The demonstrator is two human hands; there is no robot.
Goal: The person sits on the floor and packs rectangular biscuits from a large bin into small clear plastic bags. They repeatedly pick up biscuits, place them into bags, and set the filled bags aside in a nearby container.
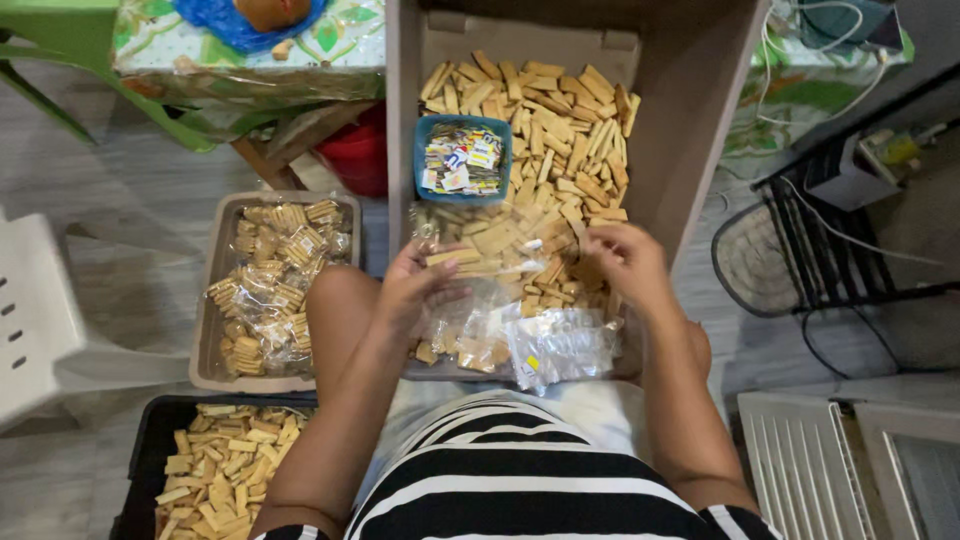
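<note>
A large beige bin [690, 120] in front of me holds a heap of tan rectangular biscuits [560, 120]. My left hand [415, 290] grips a small stack of biscuits [452, 257] together with a clear plastic bag [455, 320]. My right hand [625, 260] reaches into the heap, its fingers closed around biscuits at the near right. A pile of empty clear bags [560, 345] lies at the bin's near edge. A small blue tub [462, 157] of little printed labels sits on the biscuits.
A grey tray [215, 300] at the left holds several filled bags of biscuits. A black tray [150, 440] with loose biscuits lies at the lower left. There is a white plastic chair [40, 320] on the left and a black wire rack [800, 250] on the right.
</note>
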